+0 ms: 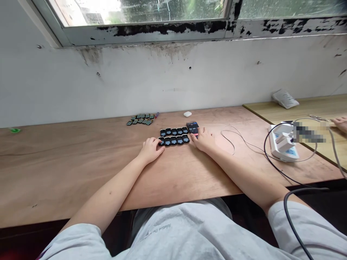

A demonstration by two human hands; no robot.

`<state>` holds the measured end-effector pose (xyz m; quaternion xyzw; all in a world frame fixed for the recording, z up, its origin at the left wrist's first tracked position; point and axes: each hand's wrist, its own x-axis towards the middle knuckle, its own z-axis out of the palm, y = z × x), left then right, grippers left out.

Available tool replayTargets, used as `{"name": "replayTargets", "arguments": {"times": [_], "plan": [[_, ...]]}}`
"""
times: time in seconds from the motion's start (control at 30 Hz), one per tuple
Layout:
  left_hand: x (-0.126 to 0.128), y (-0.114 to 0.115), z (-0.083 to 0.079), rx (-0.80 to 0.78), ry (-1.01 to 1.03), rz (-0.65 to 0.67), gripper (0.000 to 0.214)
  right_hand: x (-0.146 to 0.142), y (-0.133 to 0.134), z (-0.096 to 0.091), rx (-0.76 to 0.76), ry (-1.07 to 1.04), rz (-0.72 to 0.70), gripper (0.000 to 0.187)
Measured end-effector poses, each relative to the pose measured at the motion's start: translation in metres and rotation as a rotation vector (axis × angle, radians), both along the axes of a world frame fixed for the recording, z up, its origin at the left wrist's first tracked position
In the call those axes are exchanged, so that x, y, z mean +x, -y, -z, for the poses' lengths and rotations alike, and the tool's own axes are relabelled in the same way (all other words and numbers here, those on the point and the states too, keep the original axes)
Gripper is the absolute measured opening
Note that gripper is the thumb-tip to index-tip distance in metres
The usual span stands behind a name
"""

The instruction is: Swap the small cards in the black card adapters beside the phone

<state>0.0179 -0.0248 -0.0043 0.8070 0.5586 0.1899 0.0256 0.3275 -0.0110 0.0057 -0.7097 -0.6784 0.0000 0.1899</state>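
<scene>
Two rows of small black-framed rectangular pieces with blue-grey faces lie flat, a back row and a front row. My left hand rests at the left end of the front row, index fingertip against the end piece, thumb apart and lower on the table. It grips nothing that I can see. A phone with a timer on its dark screen lies just right of the rows. My right hand lies over the phone's lower right part, fingers stretched out and touching it.
Farther back lies another group of dark flat pieces, with a small blue-and-red object beside it. A white case sits near the wall. On the right are a power strip, loose cables, a white packet and another person's hand.
</scene>
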Motion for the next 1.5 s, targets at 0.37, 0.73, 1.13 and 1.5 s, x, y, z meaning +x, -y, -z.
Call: {"name": "replayTargets", "arguments": {"times": [0.37,0.73,1.13,1.5], "plan": [[0.019,-0.004,-0.001,0.043,-0.018,-0.071,0.037,0.010,-0.008,0.006,-0.096,0.017,-0.081,0.085],[0.015,-0.013,0.004,0.032,0.006,-0.046,0.032,0.002,-0.012,-0.003,-0.117,0.002,-0.030,0.076],[-0.002,-0.005,0.006,0.000,0.027,0.042,0.039,0.003,-0.050,-0.010,-0.180,-0.007,-0.026,0.082],[-0.001,-0.004,0.005,-0.011,0.001,0.036,0.039,-0.005,-0.051,-0.014,-0.193,0.015,-0.011,0.081]]}}
